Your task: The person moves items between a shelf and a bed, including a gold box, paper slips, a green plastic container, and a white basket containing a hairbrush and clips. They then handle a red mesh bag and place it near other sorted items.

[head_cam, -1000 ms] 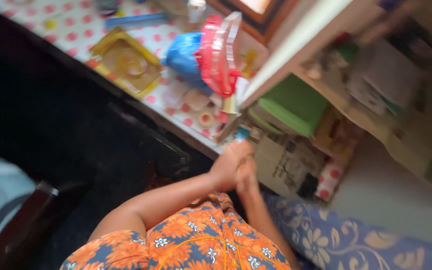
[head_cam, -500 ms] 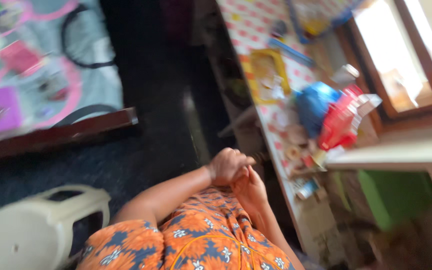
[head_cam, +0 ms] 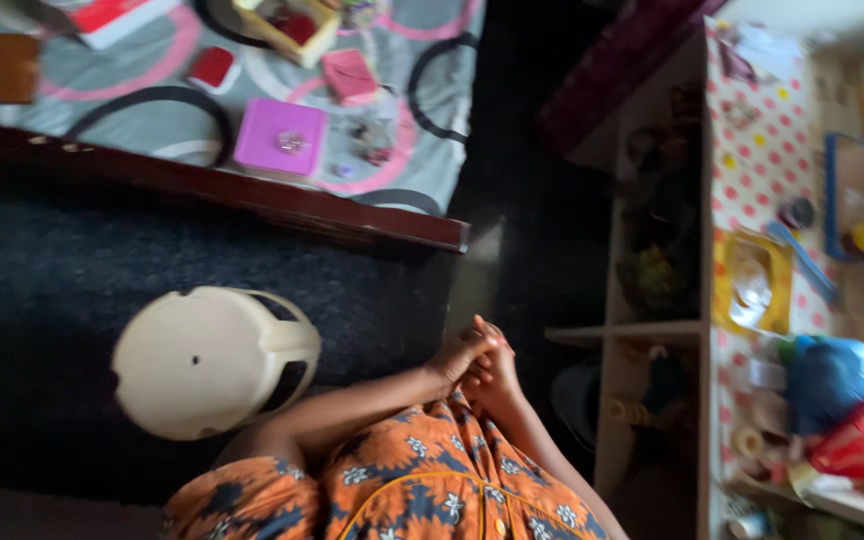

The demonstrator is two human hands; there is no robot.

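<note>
Lying across the top: patterned bed (head_cam: 152, 80) bearing a purple box (head_cam: 280, 137). Standing left: cream plastic stool (head_cam: 207, 360). Pressing together, fingers pointing up-right, gripping nothing visible: left hand (head_cam: 460, 357) and right hand (head_cam: 492, 375), near dotted bench (head_cam: 752, 180).

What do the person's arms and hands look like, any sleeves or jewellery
Both arms are bare from hand to upper arm. No ring, watch or bracelet shows on the left hand or right hand, though the picture is blurred. The garment is orange with dark blue and white flowers.
</note>
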